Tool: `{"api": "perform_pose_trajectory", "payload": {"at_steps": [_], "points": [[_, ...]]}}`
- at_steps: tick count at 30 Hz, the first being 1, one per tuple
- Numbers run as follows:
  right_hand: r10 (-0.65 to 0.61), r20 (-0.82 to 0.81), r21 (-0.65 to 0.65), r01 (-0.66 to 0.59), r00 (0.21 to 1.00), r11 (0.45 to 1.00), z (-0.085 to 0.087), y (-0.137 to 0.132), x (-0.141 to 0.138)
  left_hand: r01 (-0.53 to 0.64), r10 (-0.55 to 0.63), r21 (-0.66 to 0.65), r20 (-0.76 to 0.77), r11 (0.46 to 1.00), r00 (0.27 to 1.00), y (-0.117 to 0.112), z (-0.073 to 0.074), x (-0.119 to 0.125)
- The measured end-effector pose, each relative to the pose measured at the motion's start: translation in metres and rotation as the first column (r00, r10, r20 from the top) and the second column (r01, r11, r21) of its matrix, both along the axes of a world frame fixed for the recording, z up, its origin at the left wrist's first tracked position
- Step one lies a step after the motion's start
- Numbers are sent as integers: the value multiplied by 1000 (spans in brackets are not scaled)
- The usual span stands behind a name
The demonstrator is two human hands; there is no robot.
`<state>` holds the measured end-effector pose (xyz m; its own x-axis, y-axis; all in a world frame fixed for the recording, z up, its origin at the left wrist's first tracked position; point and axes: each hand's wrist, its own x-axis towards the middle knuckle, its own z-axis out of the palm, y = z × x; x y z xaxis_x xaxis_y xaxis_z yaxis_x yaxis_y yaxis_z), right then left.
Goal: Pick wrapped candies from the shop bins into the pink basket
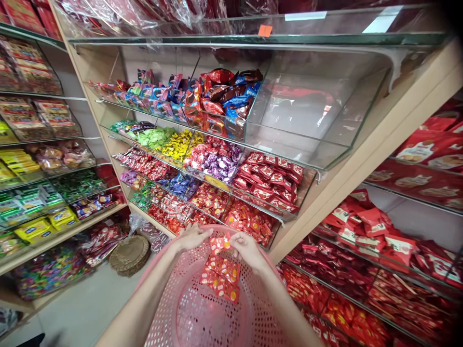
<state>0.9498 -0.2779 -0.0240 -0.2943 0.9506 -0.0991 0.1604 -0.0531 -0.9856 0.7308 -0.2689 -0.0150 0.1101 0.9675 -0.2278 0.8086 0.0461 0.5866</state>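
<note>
Over the far side of the pink basket [168,301], we hold up a small red packet [219,244], spotted with yellow and white. Our right hand [248,248] pinches its right edge between thumb and fingers, just inside the rim. Our left hand [192,238] lies at the rim's far left, a fingertip reaching towards the packet's upper left corner; whether it touches we cannot tell. Below, within the basket, more red packets [220,277] of like pattern lie against the far wall, and we cannot make out whether they join the raised one. Just beyond the basket, a shelf bin [269,243] holds similar red packets [249,222]. To the basket's left, a round woven piece [129,254] rests on the floor; to its right, shelves carry red bags [374,224]. We judge the step in hand to be handling packets over the basket. From here, the next move seems to call for a light, sure pinch and some care with the neighbouring packets.
</note>
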Motion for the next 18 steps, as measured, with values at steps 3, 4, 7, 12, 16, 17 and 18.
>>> {"api": "perform_pose_trajectory", "payload": {"at_steps": [3,4,7,12,16,17,18], "points": [[-27,-85,-76,21,996,997,-11,-6,-6,34,-34,-33,13,999,999,-1,3,-4],[-32,-105,-92,22,994,996,-13,-7,-6,72,-71,-20,42,997,997,-2,4,-5],[-31,-144,-141,10,989,990,-18,-9,-5,143,-143,12,99,990,985,-4,7,-6],[-2,-167,-226,-36,986,973,-28,-13,-1,158,-157,-13,47,987,986,-3,6,-2],[65,-143,-241,-98,988,965,-35,-14,4,167,-168,-40,-26,985,985,-1,5,3],[71,-130,-245,-101,989,964,-36,-15,5,158,-160,-46,-42,986,986,-1,6,4],[72,-103,-256,-97,992,962,-37,-15,5,146,-149,-50,-55,988,987,-1,6,5]]}}
